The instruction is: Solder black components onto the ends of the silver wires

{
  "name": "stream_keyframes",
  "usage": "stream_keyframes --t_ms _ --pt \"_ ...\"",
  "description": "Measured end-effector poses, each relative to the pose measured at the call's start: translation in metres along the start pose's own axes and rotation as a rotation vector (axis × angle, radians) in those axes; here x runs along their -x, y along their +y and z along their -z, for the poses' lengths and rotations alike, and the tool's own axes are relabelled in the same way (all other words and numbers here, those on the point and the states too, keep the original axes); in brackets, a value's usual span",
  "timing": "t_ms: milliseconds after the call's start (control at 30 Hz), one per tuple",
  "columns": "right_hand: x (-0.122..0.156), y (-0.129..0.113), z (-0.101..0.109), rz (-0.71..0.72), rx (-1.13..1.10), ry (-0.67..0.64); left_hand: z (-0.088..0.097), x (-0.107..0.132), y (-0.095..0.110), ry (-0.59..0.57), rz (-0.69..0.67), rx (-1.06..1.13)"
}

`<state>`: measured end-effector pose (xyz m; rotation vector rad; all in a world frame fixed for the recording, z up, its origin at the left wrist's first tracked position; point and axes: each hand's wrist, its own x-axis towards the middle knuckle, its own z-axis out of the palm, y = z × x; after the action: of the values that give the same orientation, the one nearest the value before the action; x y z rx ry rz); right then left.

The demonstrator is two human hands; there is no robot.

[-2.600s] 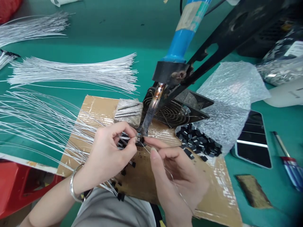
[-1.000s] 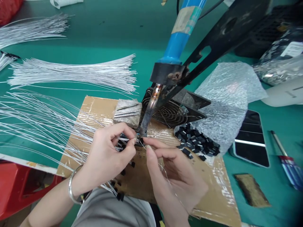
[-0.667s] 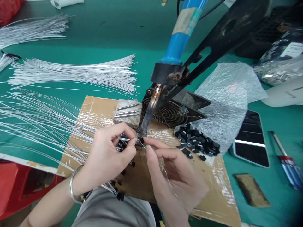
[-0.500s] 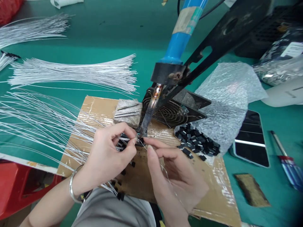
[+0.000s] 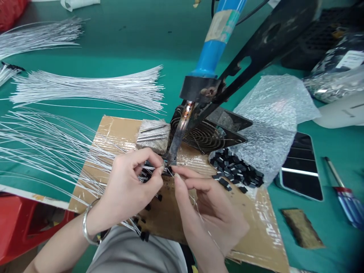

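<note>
My left hand [image 5: 133, 189] is closed in a pinch on the end of a white wire, right beside the tip of a blue-handled soldering iron [image 5: 209, 57]. The iron is clamped in a black metal stand [image 5: 256, 57] and points down. Between the thumb and forefinger of my right hand [image 5: 210, 212] is thin solder wire [image 5: 202, 218], its front end close to the iron's tip and its tail trailing across the palm. The exact joint at the tip is small and partly covered by fingertips. Loose white wires [image 5: 57, 140] fan out left of my left hand, some with black ends.
Cardboard [image 5: 256, 235] lies under the work. Behind it stand a block with metal rods [image 5: 153, 138] and a round fan grille [image 5: 203, 134]. To the right are black connector pieces [image 5: 237, 170], bubble wrap [image 5: 273, 110], a phone [image 5: 301, 167] and a screwdriver [image 5: 347, 201]. A wire bundle [image 5: 88, 89] lies behind left.
My right hand has shifted very slightly left with the solder wire. The soldering iron's handle appears a little further left. My left hand stays almost where it was.
</note>
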<state>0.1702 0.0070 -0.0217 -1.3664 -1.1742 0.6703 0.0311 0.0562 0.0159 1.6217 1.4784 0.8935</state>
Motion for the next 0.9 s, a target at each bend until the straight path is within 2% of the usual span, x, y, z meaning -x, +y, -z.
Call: stream_keyframes --t_ms 233,600,733,900 --pt "0.0012 -0.0002 -0.0055 0.018 -0.038 0.081 -0.0007 -0.0010 -0.0004 0.002 0.006 -0.010" --pt "-0.0001 0.0008 -0.0070 0.047 -0.032 0.066 -0.0017 -0.0006 -0.0009 -0.003 0.015 -0.016" --pt "0.0005 0.0010 -0.0074 0.058 -0.025 0.100 -0.0004 -0.0006 0.0000 0.001 0.017 -0.030" --pt "0.0014 0.0020 -0.0066 0.069 -0.016 0.067 0.0004 -0.0001 0.0008 -0.002 0.012 -0.031"
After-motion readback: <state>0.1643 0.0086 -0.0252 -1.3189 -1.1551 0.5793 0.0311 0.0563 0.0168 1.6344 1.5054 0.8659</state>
